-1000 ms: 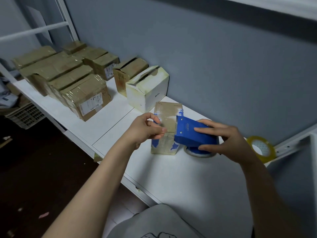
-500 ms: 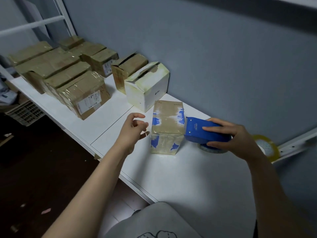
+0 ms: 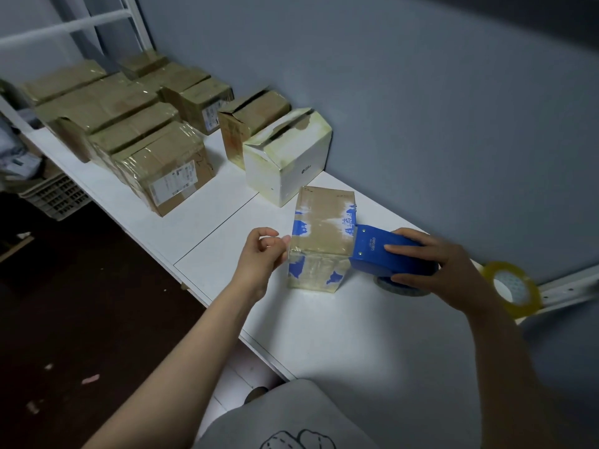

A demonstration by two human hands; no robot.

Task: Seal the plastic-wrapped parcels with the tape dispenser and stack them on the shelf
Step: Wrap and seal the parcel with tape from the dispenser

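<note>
While the right hand (image 3: 444,270) is gripping the blue tape dispenser (image 3: 389,251) with fingers laid over its top and the thumb curling under its near side, the dispenser's front edge is pressing against the right upper edge of a small parcel (image 3: 321,238) that is standing upright on the white shelf (image 3: 340,325). The parcel is brown with blue and white printed patches and is looking glossy with clear wrap or tape. The left hand (image 3: 259,257) is hovering at the parcel's left side, its thumb and forefinger pinching together near the top left corner; whether they are holding a tape end cannot be told, since nothing clear is showing between them, and the other fingers are curling loosely inward. Behind the parcel, a white box (image 3: 288,157) with a partly lifted flap is sitting against the grey wall (image 3: 421,92), and a brown carton (image 3: 249,124) with an open top is standing just beside it. Farther left along the shelf, a cluster of wrapped brown boxes (image 3: 129,124) is lying close together, the nearest one showing a white shipping label (image 3: 173,183). To the right of the dispenser, a yellowish roll of tape (image 3: 512,286) is leaning on its edge near the shelf's metal frame.
</note>
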